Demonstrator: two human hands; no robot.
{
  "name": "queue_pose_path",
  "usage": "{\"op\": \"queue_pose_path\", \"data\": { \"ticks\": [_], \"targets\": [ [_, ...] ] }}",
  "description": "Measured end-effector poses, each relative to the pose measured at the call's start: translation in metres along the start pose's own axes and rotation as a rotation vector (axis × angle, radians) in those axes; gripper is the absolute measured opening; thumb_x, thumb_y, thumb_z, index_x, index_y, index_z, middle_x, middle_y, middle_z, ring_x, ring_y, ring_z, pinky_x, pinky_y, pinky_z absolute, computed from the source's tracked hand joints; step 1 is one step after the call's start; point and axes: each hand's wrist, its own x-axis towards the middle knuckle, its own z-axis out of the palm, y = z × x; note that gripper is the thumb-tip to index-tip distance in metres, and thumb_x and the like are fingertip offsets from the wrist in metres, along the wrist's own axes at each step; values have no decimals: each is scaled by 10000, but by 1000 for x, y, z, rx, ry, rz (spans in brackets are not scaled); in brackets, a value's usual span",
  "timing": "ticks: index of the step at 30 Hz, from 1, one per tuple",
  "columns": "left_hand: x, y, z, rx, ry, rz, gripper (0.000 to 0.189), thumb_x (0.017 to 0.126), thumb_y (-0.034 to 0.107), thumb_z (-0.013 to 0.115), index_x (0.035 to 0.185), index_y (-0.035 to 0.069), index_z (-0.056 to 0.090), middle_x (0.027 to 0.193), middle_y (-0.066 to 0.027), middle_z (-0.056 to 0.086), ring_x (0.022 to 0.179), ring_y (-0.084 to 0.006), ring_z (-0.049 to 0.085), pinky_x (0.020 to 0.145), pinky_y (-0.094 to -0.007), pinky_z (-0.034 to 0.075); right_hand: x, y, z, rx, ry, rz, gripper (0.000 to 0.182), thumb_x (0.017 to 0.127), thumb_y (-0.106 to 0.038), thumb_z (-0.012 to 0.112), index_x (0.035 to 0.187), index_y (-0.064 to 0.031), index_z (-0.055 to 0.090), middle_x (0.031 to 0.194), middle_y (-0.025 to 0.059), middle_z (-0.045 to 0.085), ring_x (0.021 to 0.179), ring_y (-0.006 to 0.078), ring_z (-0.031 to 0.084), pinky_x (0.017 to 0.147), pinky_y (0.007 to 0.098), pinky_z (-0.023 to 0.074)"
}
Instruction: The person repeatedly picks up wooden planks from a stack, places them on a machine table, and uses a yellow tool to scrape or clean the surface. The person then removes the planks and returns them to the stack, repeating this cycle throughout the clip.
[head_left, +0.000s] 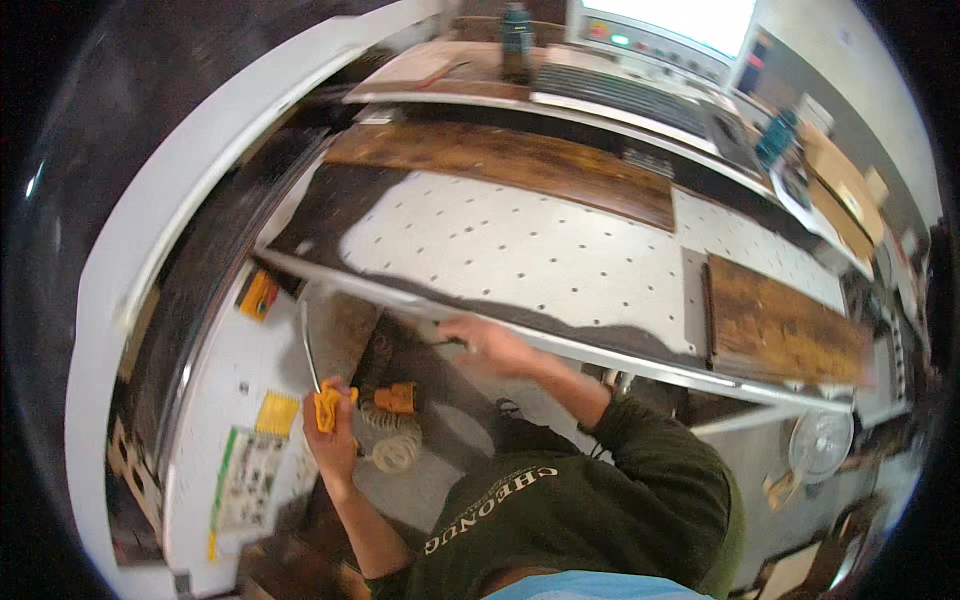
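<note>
My left hand (330, 435) grips a yellow air blow gun (327, 409), whose long thin metal nozzle points up and away from me. Beneath it hangs a pale coiled air hose (394, 442), next to an orange fitting or tool part (395, 397). My right hand (491, 346) is motion-blurred at the front edge of the white perforated table (510, 240). A small dark thing shows by its fingers, but whether it is held is unclear. On the table, a long wood-grain board (510, 165) lies along the back and a shorter wood-grain board (787, 322) lies at the right.
Behind the table a shelf carries a keyboard (619, 97), a dark bottle (517, 45) and a lit monitor (675, 26). A white machine beam (202, 165) curves along the left. A label sheet (251, 480) is fixed to the panel by my left arm. Cardboard (840, 187) sits at the right.
</note>
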Motion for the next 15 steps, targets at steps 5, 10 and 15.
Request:
{"op": "queue_pose_path", "data": {
  "ticks": [5,10,15],
  "targets": [
    [57,24,73,115,-432,-24,308,898,266,631,1059,5,596,837,-54,633,789,-166,607,741,-299,476,-42,140,-154,-525,565,404,570,744,-230,716,1251,-74,509,1317,164,486,1144,347,520,961,414,442],
    [112,79,175,666,-775,389,365,854,416,617,958,66,612,811,-203,626,762,-387,603,643,-444,461,-91,209,-242,-748,663,910,767,791,-460,633,1411,-117,340,1491,132,281,1375,339,244,1115,473,225],
    [164,113,304,1063,-1035,585,467,839,505,592,856,38,601,784,-196,639,754,-378,622,642,-464,471,-101,205,-241,-802,512,1012,839,833,-601,468,1462,-91,249,1534,95,199,1420,313,137,1148,482,126]
  ]
}}
